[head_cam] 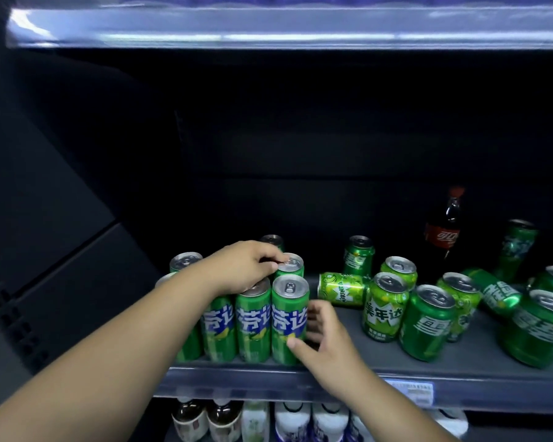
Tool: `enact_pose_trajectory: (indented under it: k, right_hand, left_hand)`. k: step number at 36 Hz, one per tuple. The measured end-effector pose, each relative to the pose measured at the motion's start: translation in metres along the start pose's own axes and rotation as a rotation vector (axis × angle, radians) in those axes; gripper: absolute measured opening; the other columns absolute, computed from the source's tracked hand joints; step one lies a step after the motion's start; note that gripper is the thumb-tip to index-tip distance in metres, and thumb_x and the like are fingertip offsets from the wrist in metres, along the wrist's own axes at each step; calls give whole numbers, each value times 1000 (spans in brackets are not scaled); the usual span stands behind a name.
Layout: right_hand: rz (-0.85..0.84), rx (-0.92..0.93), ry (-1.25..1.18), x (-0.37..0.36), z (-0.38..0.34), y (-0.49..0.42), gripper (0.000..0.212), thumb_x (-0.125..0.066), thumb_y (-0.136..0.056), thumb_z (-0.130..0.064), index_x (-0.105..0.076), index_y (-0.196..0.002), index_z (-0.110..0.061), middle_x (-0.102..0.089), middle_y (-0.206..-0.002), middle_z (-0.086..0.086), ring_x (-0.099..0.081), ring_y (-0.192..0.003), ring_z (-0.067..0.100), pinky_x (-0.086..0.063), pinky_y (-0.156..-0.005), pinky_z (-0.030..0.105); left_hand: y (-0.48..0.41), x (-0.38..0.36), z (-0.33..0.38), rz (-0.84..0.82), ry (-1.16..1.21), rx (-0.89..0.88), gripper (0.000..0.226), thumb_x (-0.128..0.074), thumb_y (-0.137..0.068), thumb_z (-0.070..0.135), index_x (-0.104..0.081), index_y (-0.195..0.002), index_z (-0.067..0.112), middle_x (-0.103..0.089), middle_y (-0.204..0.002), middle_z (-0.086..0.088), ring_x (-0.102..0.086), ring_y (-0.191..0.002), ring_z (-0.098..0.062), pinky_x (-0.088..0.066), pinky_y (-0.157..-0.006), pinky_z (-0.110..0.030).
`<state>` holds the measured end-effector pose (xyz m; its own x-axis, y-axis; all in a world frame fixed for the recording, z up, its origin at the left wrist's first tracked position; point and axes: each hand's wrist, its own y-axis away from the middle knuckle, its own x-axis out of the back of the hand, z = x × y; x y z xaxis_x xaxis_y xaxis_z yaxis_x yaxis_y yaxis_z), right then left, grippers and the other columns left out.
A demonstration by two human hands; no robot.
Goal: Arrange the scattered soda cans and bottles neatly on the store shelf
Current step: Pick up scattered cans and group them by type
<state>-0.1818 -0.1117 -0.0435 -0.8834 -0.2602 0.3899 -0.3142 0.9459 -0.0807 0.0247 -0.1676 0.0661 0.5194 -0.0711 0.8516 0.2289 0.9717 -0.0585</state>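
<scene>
Several tall green soda cans stand in tidy rows at the left of the dark shelf. My left hand reaches over them, its fingertips curled on the rim of a second-row can. My right hand is cupped against the right side of the front-right tall can, thumb touching its lower front, fingers spread. To the right are scattered shorter green cans: one lying on its side, a light green one upright, a darker one. A cola bottle stands at the back.
More green cans, some tipped, crowd the far right. A lit shelf edge runs overhead. Bottles fill the shelf below. A price label sits on the front rail. The back of the shelf is dark.
</scene>
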Motion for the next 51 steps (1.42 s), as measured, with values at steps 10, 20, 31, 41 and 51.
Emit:
enact_pose_trajectory:
  k: [10, 20, 31, 41, 51]
  right_hand:
    - [19, -5, 97, -2, 10, 1, 58, -82, -77, -39, -40, -114, -52, -55, -126, -17, -58, -115, 3, -52, -99, 26]
    - [18, 32, 173, -1, 9, 2, 63, -80, -72, -53, -37, -117, -56, -53, -127, -19, -57, -113, 0, -52, -98, 29]
    - [-14, 163, 540, 9, 6, -7, 123, -53, -56, -96, 32, -137, -59, 31, -147, -40, -9, -139, -7, -25, -120, 31]
    - [-80, 101, 418, 16, 6, -19, 118, -55, -55, -95, 28, -135, -67, 3, -149, -43, -17, -136, -14, -24, -115, 18]
    - [-57, 133, 488, 14, 6, -17, 114, -48, -55, -99, 21, -139, -66, 9, -148, -46, -14, -135, -16, -25, -116, 22]
  left_hand:
    - [0, -1, -3, 36, -16, -17, 18, -55, -83, 56, -59, -100, 54, -66, -107, 22, -62, -100, -3, -52, -92, -39]
    - [-1, 3, -1, 13, -39, -27, 21, -60, -90, 47, -66, -109, 42, -68, -110, 17, -63, -99, -2, -52, -92, -35]
    - [-37, 42, -11, 61, -149, 45, 53, -70, -86, 40, -53, -136, 29, -57, -137, 4, -54, -122, -13, -44, -101, -26]
    - [-101, 30, -24, -203, -215, 133, 82, -79, -78, 34, -37, -148, 26, -42, -152, 0, -42, -136, -20, -33, -99, -21]
    - [-101, 18, -29, -177, -309, 29, 71, -84, -70, 32, -51, -133, 30, -56, -134, 4, -55, -117, -17, -46, -95, -27]
